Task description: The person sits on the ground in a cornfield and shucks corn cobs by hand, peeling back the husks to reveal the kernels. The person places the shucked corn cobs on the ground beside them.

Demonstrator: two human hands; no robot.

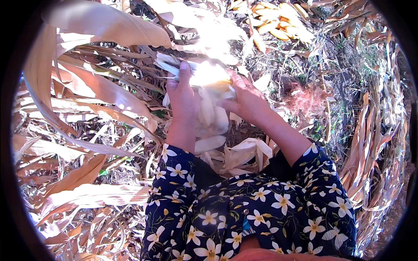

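Between my two hands is an ear of corn (pixel 217 82), its yellow kernels partly bare and washed out by glare. My left hand (pixel 181 93) grips the end at the left, where pale husk (pixel 167 64) sticks out past my upright thumb. At the other end my right hand (pixel 243 94) has its fingers over the kernels and its thumb underneath. Loose husk leaves (pixel 212 117) hang below the ear. Further down, a dry husk (pixel 248 151) lies close to my body.
A heap of bare yellow corn ears (pixel 277 21) lies at the upper right. Reddish corn silk (pixel 305 98) rests on the ground to the right. Long dry corn leaves (pixel 98 84) crowd the left side. Bundled dry stalks (pixel 375 156) run along the right edge.
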